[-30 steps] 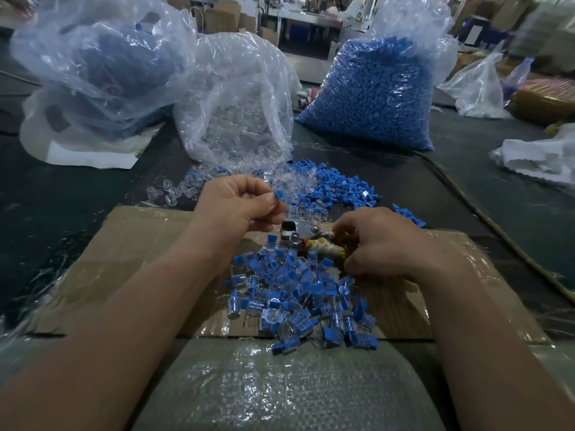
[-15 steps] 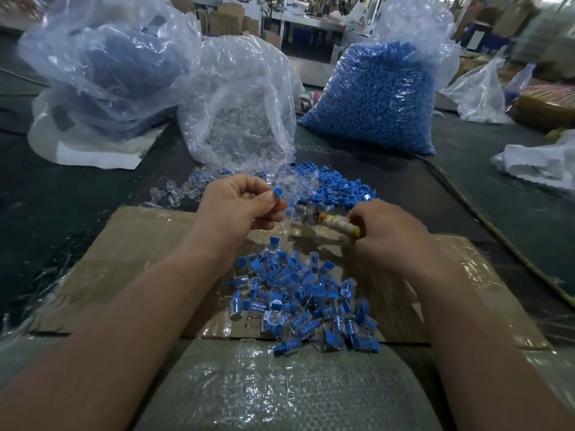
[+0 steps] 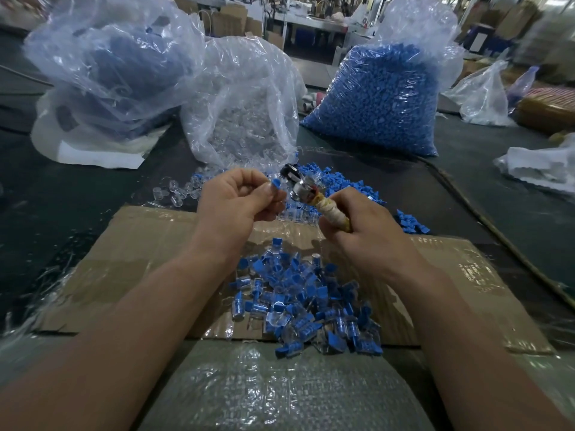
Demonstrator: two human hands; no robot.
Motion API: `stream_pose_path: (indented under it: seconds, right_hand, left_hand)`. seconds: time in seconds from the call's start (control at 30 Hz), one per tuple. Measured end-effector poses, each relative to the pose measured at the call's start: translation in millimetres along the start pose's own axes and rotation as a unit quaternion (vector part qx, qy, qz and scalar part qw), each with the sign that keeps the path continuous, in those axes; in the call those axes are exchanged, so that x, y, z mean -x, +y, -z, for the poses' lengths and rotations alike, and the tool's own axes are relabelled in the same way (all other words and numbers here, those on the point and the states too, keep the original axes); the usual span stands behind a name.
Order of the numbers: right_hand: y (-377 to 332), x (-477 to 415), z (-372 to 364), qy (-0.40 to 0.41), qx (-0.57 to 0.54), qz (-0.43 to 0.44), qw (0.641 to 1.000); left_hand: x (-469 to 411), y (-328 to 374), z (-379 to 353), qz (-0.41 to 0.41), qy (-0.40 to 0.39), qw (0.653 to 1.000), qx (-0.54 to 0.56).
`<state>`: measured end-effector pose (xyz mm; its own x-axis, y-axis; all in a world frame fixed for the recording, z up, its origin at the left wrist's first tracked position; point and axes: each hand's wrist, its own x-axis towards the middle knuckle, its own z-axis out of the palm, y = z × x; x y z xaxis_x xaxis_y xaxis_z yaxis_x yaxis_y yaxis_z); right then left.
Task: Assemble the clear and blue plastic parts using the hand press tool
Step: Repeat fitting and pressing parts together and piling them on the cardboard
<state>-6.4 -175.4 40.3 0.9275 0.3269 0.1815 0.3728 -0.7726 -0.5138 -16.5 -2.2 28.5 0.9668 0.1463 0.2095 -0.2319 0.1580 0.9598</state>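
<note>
head view: i saw the left hand [image 3: 236, 203] raised over the far edge of the flat brown cardboard sheet [image 3: 149, 244], thumb and forefinger pinching a small blue plastic part [image 3: 276, 183], other fingers curled in. the right hand [image 3: 364, 231] had its fingers wrapped round the cloth-bound handle of the metal-headed hand press tool [image 3: 311, 194]. the tool was tilted up and left, its head just beside the blue part; i couldn't tell if they touched. a heap of joined clear-and-blue pieces [image 3: 308, 306] lay on the cardboard below both hands. behind the hands, on the dark table [image 3: 497, 197], were scattered loose blue parts [image 3: 351, 188] to the right and loose clear parts [image 3: 174, 194] to the left. further back stood a clear bag of clear parts [image 3: 245, 113], a clear bag packed with blue parts [image 3: 379, 98] to its right, and a crumpled bag with bluish contents [image 3: 109, 63] to its left.
</note>
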Motion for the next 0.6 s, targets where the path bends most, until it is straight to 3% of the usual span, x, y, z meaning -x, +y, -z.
stream_pose_path:
  seconds: [0.6]
  right_hand:
    - [-3.4, 1.4, -2.2, -0.019, 0.031, 0.009, 0.999]
  left_hand:
    - [1.4, -1.8, -2.2, -0.021, 0.003, 0.999, -0.036]
